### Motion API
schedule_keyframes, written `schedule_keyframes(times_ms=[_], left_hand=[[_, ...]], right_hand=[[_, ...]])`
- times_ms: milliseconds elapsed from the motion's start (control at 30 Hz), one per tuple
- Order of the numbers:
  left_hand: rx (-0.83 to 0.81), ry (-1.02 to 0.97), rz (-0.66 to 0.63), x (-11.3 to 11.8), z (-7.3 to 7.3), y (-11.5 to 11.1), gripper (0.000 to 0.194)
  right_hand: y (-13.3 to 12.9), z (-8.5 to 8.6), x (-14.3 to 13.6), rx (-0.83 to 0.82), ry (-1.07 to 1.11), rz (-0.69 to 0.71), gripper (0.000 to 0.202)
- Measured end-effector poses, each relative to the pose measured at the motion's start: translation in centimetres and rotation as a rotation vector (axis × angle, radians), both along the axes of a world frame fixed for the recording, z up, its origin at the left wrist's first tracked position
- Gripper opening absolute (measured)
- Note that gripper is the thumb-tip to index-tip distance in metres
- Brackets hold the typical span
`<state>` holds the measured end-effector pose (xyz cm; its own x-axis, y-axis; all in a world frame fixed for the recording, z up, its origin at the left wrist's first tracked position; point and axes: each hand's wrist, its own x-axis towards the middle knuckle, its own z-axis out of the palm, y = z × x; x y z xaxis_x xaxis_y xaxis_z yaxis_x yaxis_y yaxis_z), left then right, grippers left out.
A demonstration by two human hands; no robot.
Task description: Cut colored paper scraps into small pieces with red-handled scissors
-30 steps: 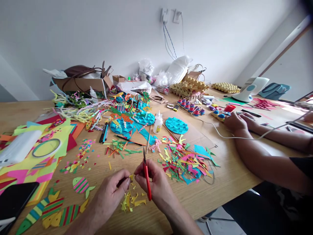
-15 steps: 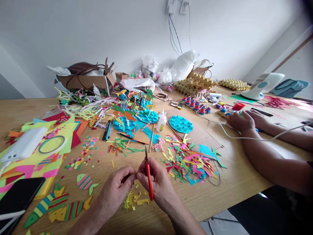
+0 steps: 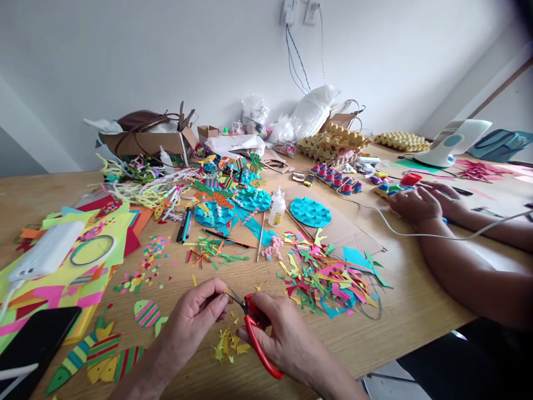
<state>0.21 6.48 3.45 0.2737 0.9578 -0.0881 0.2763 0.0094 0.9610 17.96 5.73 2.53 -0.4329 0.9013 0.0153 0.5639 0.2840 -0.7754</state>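
Observation:
Red-handled scissors are gripped in my right hand, their blades pointing left toward my left hand. Between the left thumb and fingers I pinch a tiny yellow paper piece, mostly hidden; the blade tips meet it. Yellow paper scraps lie on the table just below the hands. Left of my left forearm rest several striped paper fish, among them a pink-and-green one and a red-and-green one.
A glue bottle stands beyond my hands, near a blue-painted egg-carton disc. Coloured paper offcuts are heaped to the right. A phone and white power bank lie left. Another person's hands work at the right.
My right hand has turned the scissors from pointing up and away to pointing left, with the blades now at the yellow piece. My left hand keeps its pinch.

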Motion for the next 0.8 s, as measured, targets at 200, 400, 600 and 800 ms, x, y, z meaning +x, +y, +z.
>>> schedule_keyframes(times_ms=[200, 400, 600, 800], left_hand=[[-0.019, 0.032, -0.04, 0.01, -0.24, 0.06, 0.02], [-0.038, 0.049, -0.052, 0.12, 0.01, 0.2, 0.019], [-0.04, 0.062, -0.063, 0.05, -0.21, 0.33, 0.019], [-0.025, 0.058, -0.049, -0.02, -0.26, 0.49, 0.018]], right_hand=[[0.22, 0.2, -0.16, 0.024, -0.031, -0.001, 0.03], [0.26, -0.22, 0.1, 0.021, -0.044, -0.002, 0.034], [0.33, -0.62, 0.21, 0.082, -0.081, -0.023, 0.035], [0.44, -0.48, 0.47, 0.07, -0.093, 0.008, 0.038]])
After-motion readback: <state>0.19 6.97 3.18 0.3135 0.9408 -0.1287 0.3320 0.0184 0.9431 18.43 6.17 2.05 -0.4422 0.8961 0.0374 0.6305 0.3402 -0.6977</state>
